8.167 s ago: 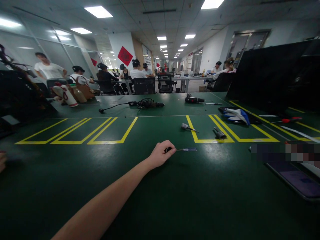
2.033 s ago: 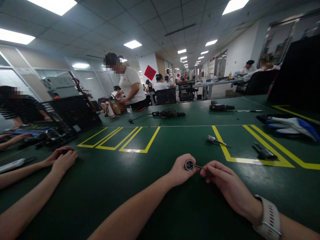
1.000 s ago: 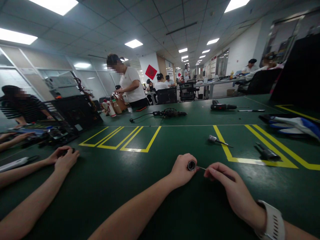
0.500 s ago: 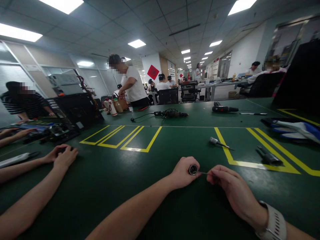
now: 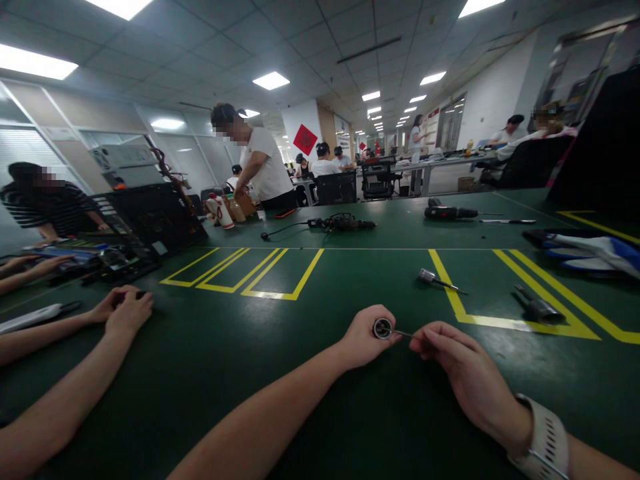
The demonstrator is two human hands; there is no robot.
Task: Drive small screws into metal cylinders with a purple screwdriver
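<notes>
My left hand [image 5: 361, 340] is closed around a short dark cylinder, its round open metal end [image 5: 383, 328] turned towards me. Between the thumb and fingertips of my right hand [image 5: 457, 363] is a thin metal rod [image 5: 404, 334], pointing left to the cylinder's rim; my fingers hide its other end. Whether the rod touches the rim, I cannot tell. Beyond my hands lies a small metal cylinder with a thin shaft [image 5: 434, 277]. A larger dark cylindrical part [image 5: 543, 310] rests on the yellow tape to the right.
A black power drill [image 5: 447, 212] and a pen [image 5: 507, 221] lie farther back. Blue-and-white gloves [image 5: 593, 253] are at the right. A black corded tool [image 5: 345, 223] lies at centre back. At left, a co-worker's hands [image 5: 127, 308] hold something dark, near a black open case [image 5: 155, 213].
Both my hands have shifted slightly up and left in view. The rod's tip, earlier at the cylinder's opening, now appears at its right rim. The cylinder's open end faces me a little more squarely.
</notes>
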